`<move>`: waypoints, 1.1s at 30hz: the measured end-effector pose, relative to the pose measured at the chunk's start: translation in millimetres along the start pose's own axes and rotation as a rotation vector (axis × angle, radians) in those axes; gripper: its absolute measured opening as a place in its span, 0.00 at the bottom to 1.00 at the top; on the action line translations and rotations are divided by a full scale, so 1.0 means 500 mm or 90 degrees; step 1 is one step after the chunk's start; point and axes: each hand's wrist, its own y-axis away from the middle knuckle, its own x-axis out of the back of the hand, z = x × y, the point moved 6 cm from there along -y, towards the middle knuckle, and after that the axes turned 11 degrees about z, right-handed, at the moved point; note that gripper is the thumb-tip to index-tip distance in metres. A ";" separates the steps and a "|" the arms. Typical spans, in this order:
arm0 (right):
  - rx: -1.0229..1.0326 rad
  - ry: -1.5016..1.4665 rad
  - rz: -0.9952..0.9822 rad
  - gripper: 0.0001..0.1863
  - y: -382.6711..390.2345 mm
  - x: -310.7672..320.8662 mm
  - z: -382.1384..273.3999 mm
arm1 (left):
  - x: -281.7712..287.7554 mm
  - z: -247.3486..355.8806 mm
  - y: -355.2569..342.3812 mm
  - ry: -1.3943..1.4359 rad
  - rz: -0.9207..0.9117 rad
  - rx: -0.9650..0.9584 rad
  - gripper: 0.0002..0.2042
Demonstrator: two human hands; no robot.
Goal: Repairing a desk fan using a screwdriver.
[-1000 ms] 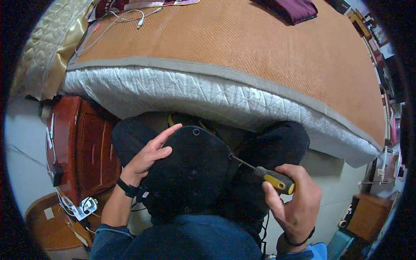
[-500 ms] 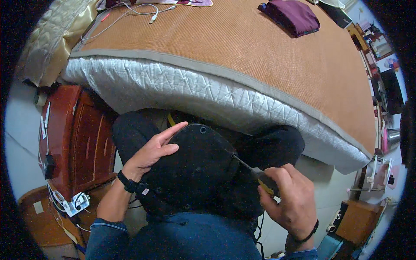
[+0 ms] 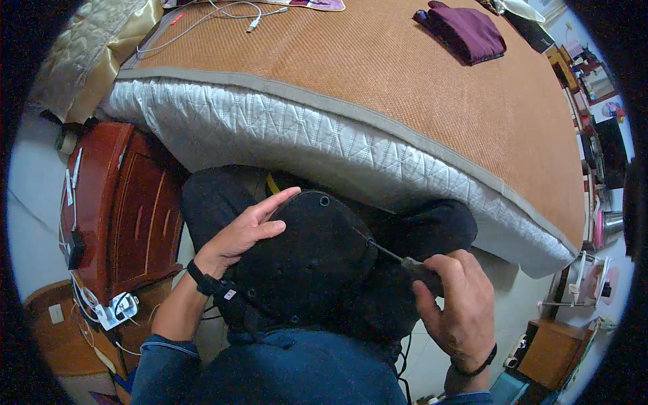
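Note:
A black, rounded object (image 3: 304, 263) with ringed holes lies across my lap. My left hand (image 3: 246, 233) grips its upper left edge, thumb on the face and fingers stretched along the rim. My right hand (image 3: 457, 310) is closed round the dark handle of a screwdriver (image 3: 395, 255), whose thin shaft reaches to a hole at the object's right edge; the exact tip is hard to make out. My crossed legs (image 3: 432, 229) in dark trousers are beneath and beside it.
Ahead is a bed (image 3: 324, 54) with a woven mat, quilted white side, white cables (image 3: 229, 13) and folded purple cloth (image 3: 462, 34). At left stand a red-brown cabinet (image 3: 108, 216) and a power strip (image 3: 118, 310); at right, a wooden box (image 3: 553, 351).
My right hand has turned on the screwdriver, hiding the yellow of its handle. My left hand keeps its place on the black object. The whole view has shifted slightly.

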 end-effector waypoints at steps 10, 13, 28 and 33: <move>0.009 0.039 0.037 0.19 0.006 -0.007 0.016 | 0.004 0.000 0.002 0.020 -0.005 0.009 0.45; 0.037 0.014 0.040 0.19 0.002 -0.006 0.012 | 0.003 -0.007 -0.001 0.029 -0.004 0.017 0.46; 0.048 -0.008 0.089 0.21 -0.001 -0.011 0.011 | 0.016 -0.021 -0.003 0.021 -0.012 -0.002 0.43; -0.090 -0.035 0.127 0.22 0.019 -0.015 0.046 | 0.002 -0.007 -0.004 -0.002 0.010 -0.005 0.45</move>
